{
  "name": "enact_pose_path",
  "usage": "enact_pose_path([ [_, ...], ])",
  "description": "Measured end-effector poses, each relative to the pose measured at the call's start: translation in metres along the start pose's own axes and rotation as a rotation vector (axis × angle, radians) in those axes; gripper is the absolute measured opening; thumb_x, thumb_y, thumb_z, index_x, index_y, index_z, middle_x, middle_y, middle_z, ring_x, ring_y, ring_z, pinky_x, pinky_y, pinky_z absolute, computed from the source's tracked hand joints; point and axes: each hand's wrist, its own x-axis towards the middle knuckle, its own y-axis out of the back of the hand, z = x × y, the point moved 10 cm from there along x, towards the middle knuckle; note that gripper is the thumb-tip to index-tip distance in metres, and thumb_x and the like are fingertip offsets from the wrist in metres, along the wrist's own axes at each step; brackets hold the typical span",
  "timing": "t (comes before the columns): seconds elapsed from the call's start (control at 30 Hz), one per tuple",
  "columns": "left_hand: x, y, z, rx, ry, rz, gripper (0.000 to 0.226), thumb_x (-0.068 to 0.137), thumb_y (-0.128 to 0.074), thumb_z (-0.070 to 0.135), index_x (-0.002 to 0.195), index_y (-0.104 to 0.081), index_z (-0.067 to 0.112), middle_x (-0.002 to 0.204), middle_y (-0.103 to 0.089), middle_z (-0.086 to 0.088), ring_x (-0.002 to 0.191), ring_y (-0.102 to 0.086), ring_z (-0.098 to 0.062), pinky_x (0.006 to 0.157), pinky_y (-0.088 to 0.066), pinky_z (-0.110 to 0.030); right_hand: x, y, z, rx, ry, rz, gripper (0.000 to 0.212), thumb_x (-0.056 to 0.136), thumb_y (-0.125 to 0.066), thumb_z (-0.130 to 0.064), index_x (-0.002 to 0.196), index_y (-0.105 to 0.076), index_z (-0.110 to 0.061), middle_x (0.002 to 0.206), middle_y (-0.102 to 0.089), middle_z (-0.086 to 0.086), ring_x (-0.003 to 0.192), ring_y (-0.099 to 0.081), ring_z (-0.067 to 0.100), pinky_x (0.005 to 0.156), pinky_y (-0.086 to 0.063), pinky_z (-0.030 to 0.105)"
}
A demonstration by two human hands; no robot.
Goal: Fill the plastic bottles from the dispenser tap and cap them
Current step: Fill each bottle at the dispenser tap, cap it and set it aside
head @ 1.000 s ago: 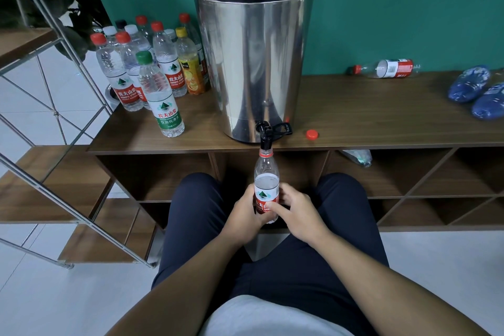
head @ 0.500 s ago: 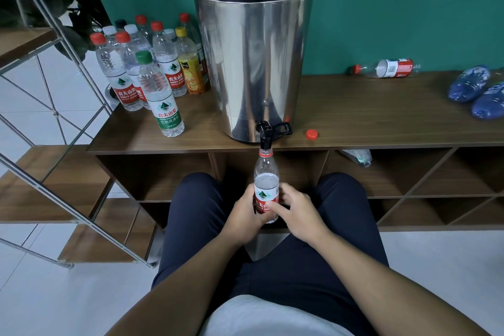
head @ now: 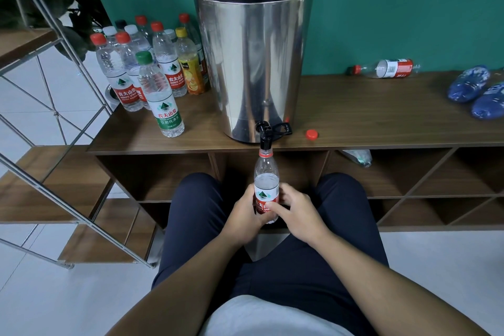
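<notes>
Nothing has shifted since the earlier frames: both hands keep the bottle point(head: 266, 185) upright between the knees, its long axis vertical and its open mouth directly under the black tap point(head: 265, 132) of the steel dispenser point(head: 252, 63). Left hand point(head: 244, 217) wraps the labelled body from the left, while right hand point(head: 296, 213) curls around the other side, thumb across the label. Its loose red cap point(head: 311, 134) lies on the tabletop point(head: 381, 114) just right of the tap, nearer the right hand.
</notes>
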Motion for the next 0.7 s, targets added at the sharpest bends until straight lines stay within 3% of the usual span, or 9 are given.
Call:
enact_pose_path([
  [0.7,-0.0019,0.0007,0.0031,-0.006,0.001,0.005,0.071,0.091,-0.092,0.024,0.15,-0.055,0.035,0.131,-0.074,0.019,0.122,-0.07,0.002,0.106,-0.058,-0.027,-0.0016,0.0009,-0.005,-0.011,0.01,-0.003,0.049,0.1,-0.082,-0.022,0.146,-0.066,-0.027,0.13,-0.079,-0.014,0.121,-0.075,0.005,0.105,-0.063,0.043],
])
